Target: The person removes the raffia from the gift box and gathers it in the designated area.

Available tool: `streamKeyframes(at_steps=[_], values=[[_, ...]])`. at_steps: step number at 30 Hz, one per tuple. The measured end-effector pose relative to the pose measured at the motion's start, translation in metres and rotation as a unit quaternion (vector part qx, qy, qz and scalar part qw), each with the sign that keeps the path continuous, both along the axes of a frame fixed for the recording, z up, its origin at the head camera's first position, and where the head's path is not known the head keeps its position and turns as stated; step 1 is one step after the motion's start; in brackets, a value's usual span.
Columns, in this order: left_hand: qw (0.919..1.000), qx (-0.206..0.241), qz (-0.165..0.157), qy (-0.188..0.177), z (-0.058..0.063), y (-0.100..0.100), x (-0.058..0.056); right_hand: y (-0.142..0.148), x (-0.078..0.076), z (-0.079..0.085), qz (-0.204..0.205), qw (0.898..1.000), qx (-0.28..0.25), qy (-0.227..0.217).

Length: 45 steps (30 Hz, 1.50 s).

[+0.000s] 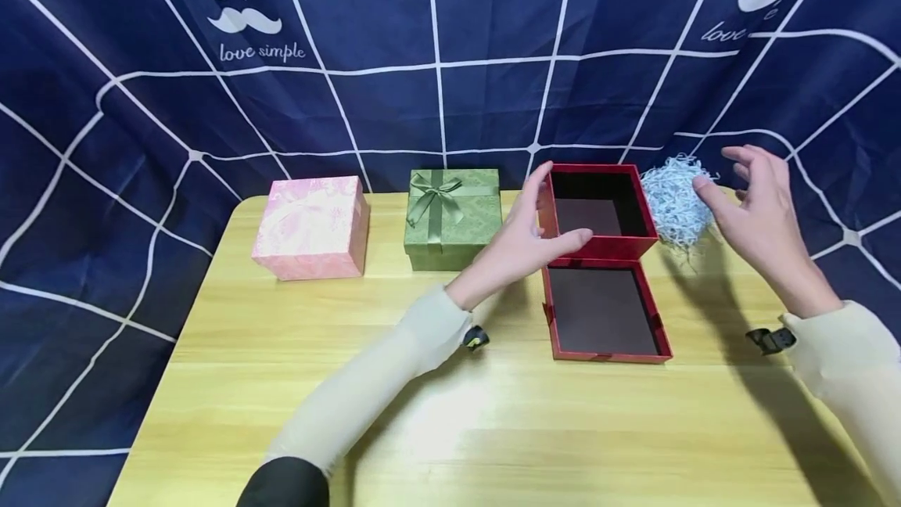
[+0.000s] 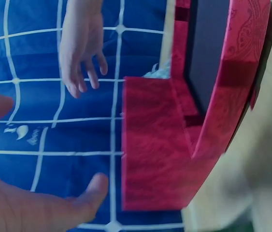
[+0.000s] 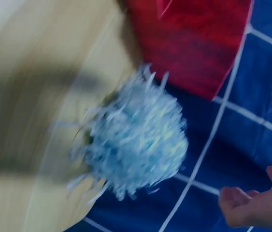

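My left hand hovers at the left side of an uncovered red box, thumb and fingers spread. The left wrist view shows a gap between its thumb and the red box wall. A dark interior shows inside the box. In front of it lies its red-rimmed lid, inside facing up. My right hand is held beside a clump of pale blue shredded paper, fingers loosely bent and nothing gripped. The shredded paper sits right of the box, near the table's back edge.
A green gift box with a ribbon bow stands closed left of my left hand. Farther left is a closed pink box. Dark blue cloth with white lines hangs behind the wooden table.
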State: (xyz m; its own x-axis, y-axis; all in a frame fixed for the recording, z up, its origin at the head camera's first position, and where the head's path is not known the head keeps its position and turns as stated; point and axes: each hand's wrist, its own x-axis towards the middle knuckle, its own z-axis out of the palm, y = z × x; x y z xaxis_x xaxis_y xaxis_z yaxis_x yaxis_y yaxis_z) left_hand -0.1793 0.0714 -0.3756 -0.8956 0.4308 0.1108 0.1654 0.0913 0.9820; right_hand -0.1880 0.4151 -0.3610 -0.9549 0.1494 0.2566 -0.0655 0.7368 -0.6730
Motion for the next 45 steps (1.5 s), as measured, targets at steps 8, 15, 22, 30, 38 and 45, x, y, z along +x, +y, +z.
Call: streamKeyframes(at_steps=[8,15,22,30,38,45], values=[[0.9974,0.047,0.035,0.042,0.009,-0.063,0.011,-0.034,0.024,0.005,0.027,0.991,-0.107,0.072],[0.9928,0.049,0.086,0.069,0.007,-0.102,0.015,-0.055,0.040,0.001,0.072,0.977,-0.189,0.065],[0.9899,0.041,0.105,0.085,0.003,-0.128,0.020,-0.073,0.047,-0.001,0.133,0.942,-0.302,0.055],[0.9880,0.030,0.126,0.085,-0.003,-0.151,0.025,-0.091,0.056,0.005,0.160,0.927,-0.338,0.038],[0.9868,0.017,0.143,0.073,-0.009,-0.168,0.025,-0.112,0.059,0.006,0.160,0.944,-0.289,0.008],[0.9865,0.000,0.157,0.046,-0.017,-0.177,0.021,-0.136,0.054,0.003,0.185,0.945,-0.268,-0.016]])
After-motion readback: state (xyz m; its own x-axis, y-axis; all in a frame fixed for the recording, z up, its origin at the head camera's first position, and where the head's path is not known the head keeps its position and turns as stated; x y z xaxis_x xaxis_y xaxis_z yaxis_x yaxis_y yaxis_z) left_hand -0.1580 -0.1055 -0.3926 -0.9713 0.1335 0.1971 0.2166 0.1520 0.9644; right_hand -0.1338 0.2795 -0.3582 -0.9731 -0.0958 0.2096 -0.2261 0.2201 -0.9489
